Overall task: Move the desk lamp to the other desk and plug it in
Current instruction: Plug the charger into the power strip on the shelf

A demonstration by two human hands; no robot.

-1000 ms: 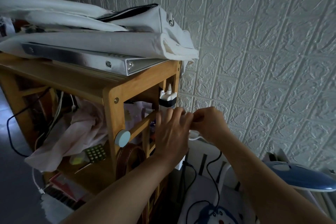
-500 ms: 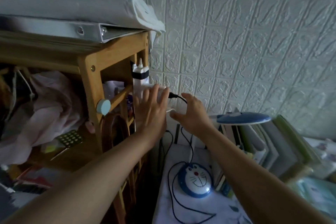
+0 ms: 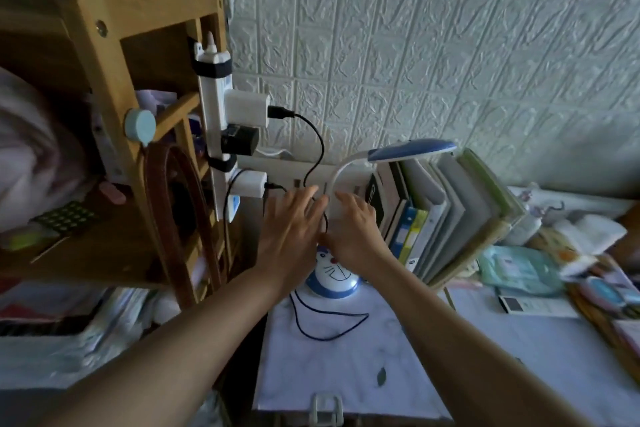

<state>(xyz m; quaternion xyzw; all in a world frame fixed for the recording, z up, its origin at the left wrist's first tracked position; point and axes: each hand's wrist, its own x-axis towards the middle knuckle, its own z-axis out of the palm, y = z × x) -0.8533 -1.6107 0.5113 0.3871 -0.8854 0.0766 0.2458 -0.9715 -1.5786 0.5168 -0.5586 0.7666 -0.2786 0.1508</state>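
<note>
The desk lamp has a round blue-and-white cartoon base (image 3: 334,279), a curved white neck and a blue head (image 3: 412,150). It stands on the white-covered desk (image 3: 433,350). Its black cord (image 3: 317,146) runs up to a white adapter (image 3: 246,109) plugged into the white power strip (image 3: 214,121) strapped to the wooden shelf. My left hand (image 3: 289,229) and my right hand (image 3: 349,229) hover side by side just above the lamp base, fingers spread, holding nothing. They hide the upper part of the base.
The wooden shelf unit (image 3: 114,80) stands at left with a brown belt (image 3: 173,218) hanging on it. Two more adapters (image 3: 242,140) sit lower on the strip. A row of leaning books and binders (image 3: 450,218) stands right of the lamp. Packets and clutter (image 3: 519,267) lie further right.
Both hands have come down from the adapter on the power strip to just above the lamp base. The view has tilted down and right, showing more of the desk.
</note>
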